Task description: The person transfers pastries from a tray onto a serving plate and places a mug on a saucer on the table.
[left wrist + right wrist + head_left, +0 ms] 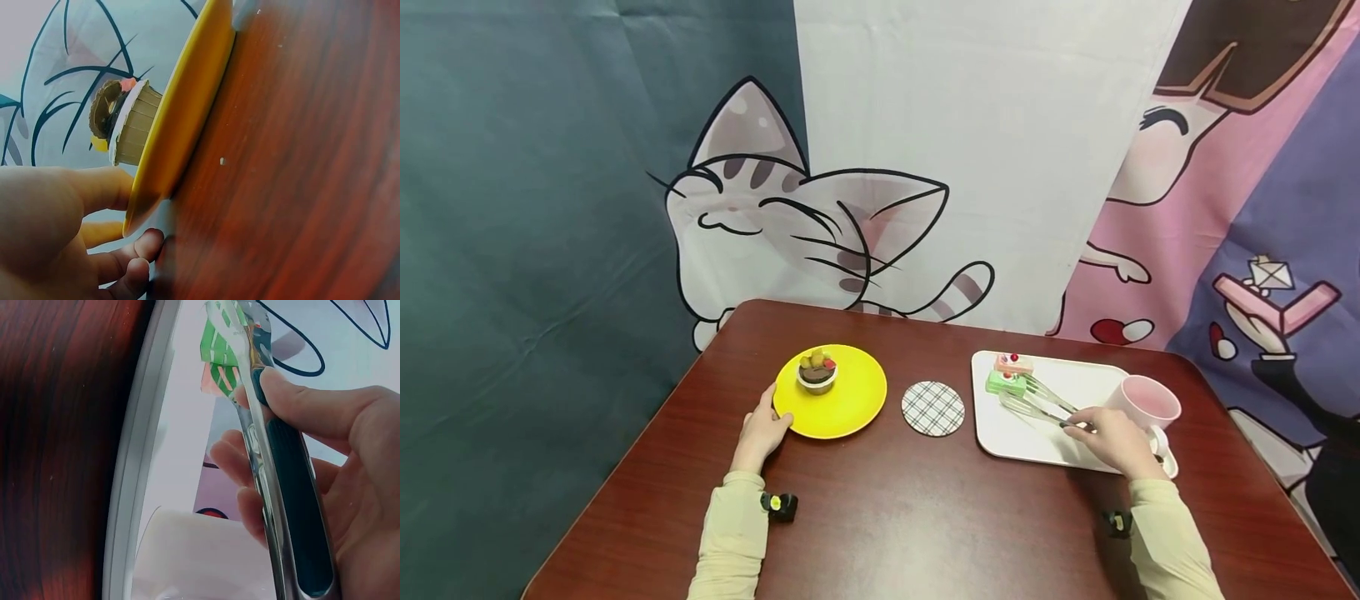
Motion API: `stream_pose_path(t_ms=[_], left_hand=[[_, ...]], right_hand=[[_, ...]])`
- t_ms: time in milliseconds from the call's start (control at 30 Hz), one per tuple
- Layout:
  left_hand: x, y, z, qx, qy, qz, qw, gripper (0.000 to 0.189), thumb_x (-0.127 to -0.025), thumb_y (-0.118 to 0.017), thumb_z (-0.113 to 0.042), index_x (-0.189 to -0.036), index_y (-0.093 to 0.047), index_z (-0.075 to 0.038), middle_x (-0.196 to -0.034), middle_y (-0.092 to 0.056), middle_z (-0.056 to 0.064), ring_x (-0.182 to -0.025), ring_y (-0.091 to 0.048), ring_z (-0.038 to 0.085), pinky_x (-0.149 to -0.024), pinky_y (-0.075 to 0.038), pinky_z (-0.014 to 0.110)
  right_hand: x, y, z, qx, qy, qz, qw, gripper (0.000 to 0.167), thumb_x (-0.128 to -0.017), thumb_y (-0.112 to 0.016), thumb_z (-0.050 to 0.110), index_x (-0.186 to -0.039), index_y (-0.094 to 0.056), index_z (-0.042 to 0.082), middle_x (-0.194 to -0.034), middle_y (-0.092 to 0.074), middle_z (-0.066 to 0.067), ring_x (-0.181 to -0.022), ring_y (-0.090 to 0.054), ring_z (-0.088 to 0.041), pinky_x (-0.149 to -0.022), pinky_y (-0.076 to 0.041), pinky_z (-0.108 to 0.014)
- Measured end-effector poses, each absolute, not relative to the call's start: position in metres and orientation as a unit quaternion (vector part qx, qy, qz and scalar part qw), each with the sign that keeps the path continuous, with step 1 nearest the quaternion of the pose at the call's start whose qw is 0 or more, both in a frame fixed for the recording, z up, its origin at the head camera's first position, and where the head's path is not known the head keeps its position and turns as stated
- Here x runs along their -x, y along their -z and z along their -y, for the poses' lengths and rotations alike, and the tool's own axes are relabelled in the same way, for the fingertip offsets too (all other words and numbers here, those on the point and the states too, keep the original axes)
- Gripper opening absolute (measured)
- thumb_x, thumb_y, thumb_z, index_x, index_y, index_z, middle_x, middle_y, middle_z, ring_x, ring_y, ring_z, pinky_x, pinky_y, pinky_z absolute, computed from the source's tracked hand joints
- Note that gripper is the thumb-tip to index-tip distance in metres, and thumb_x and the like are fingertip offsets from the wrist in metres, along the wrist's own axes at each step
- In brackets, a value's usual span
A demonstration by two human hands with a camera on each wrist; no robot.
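Observation:
My left hand (763,429) pinches the near left rim of a yellow plate (853,400), thumb on top and fingers at the edge. On the plate stands a toy cupcake (817,372) with a ribbed cup and fruit on top. My right hand (1116,437) grips a pair of metal serving tongs (300,506) with dark handle inlays. Their slotted arms are spread apart over the white tray (1022,446). The tong ends reach a small green cake piece (1003,383); behind it lies a pink cake piece (1013,363) with a red berry.
A pink mug (1150,400) with a white handle stands at the tray's right end, close to my right hand. Between plate and tray lies a round checked coaster (933,408). The brown wooden table (880,525) meets a printed cloth backdrop (895,100) behind.

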State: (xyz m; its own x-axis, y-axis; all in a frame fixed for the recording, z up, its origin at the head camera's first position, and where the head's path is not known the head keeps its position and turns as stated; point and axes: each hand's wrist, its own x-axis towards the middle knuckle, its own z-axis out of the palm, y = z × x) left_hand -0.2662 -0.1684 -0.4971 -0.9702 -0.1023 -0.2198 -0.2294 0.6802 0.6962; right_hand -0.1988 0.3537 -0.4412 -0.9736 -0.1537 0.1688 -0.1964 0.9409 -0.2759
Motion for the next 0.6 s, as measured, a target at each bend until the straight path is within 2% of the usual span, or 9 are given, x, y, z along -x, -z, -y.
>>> stream_pose_path(t_ms=[167, 367, 600], left_hand=[[0.2648, 0.4970, 0.1681, 0.092, -0.389, -0.913, 0.083, 0.072, -0.093, -0.049, -0.020, -0.156, -0.015, -0.010, -0.093, -0.049, 0.014, -0.104, -0.038, 0.034, -0.080, -0.034, 0.042], [0.2638, 0.4969, 0.1679, 0.086, -0.389, -0.913, 0.084, 0.072, -0.094, -0.048, -0.020, -0.156, -0.013, -0.009, -0.092, -0.049, 0.015, -0.103, -0.038, 0.034, -0.079, -0.034, 0.042], [0.2648, 0.4965, 0.1675, 0.090, -0.385, -0.915, 0.084, 0.072, -0.094, -0.048, -0.020, -0.156, -0.013, -0.011, -0.090, -0.047, 0.013, -0.101, -0.038, 0.033, -0.076, -0.033, 0.039]], right_hand=[[0.2006, 0.4430, -0.3549, -0.092, -0.140, 0.983, 0.082, 0.014, -0.081, -0.072, 0.016, -0.090, -0.076, 0.006, -0.085, -0.073, -0.011, -0.073, -0.065, -0.022, -0.066, -0.050, -0.041], [0.1962, 0.4424, -0.3573, -0.093, -0.132, 0.983, 0.085, 0.010, -0.078, -0.075, 0.016, -0.086, -0.076, 0.009, -0.071, -0.070, -0.001, -0.061, -0.052, -0.010, -0.057, -0.043, -0.033], [0.1955, 0.4406, -0.3545, -0.100, -0.138, 0.982, 0.084, 0.010, -0.078, -0.075, 0.017, -0.086, -0.076, 0.011, -0.069, -0.068, 0.001, -0.060, -0.050, -0.009, -0.055, -0.040, -0.030]])
